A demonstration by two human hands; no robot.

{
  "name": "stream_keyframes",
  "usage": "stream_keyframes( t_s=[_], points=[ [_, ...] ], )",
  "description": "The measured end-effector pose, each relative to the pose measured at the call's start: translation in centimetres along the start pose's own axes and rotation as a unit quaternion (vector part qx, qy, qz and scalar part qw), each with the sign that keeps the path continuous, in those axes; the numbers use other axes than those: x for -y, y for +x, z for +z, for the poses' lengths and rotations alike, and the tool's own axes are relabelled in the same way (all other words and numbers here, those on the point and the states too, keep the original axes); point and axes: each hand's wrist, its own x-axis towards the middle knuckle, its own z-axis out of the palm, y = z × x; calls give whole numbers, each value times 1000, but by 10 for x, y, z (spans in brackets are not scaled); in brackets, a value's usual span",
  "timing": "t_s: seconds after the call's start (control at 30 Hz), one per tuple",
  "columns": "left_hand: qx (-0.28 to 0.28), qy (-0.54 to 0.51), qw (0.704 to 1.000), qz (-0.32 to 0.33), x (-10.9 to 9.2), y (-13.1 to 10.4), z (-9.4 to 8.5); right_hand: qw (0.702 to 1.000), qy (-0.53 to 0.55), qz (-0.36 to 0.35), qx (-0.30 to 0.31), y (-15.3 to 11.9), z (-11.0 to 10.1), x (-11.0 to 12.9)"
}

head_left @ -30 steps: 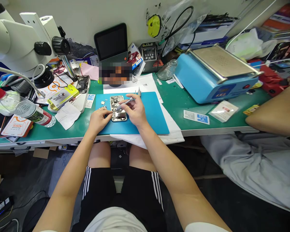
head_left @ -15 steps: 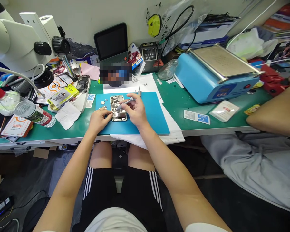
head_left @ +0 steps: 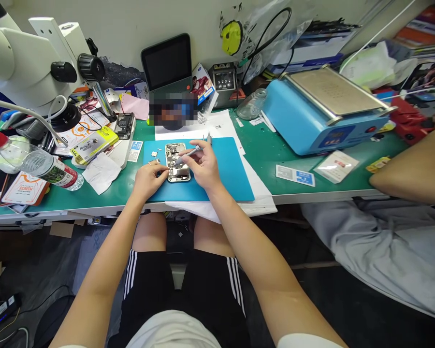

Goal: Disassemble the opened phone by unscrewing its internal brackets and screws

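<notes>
An opened phone point(head_left: 181, 173) lies on a blue mat point(head_left: 230, 174) with its inner parts bare. My left hand point(head_left: 150, 181) is closed, thumb and fingertips against the phone's left edge. Between the thumb and fingers of my right hand point(head_left: 206, 166) is a slim grey pen-shaped tool point(head_left: 191, 152). Its tip reaches down into the middle of the phone; the exact contact point is too small to make out. Small loose parts point(head_left: 154, 154) lie on the mat left of the phone.
A microscope point(head_left: 39, 63) overhangs the left side, above boxes and a plastic bottle point(head_left: 54, 169). A blue heating plate point(head_left: 300, 121) stands at right. Behind the mat are a dark-screened device point(head_left: 166, 60) and a glass jar point(head_left: 252, 104). Another person's arm point(head_left: 413, 169) rests at far right.
Both hands, the tool and the phone stay in the same place. My legs have spread slightly apart.
</notes>
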Motion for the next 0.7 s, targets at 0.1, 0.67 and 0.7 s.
stream_keyframes(
  t_s=[0.1, 0.67, 0.7],
  points=[
    [0, -2, 1000, 2, 0, 0, 0, 1000, -2, -5, 2, 0, 0, 0],
    [-4, -4, 1000, 14, 0, 0, 0, 1000, -17, -6, 8, 0, 0, -3],
    [-4, -4, 1000, 14, 0, 0, 0, 1000, -18, -6, 9, -1, 0, -3]
  ],
)
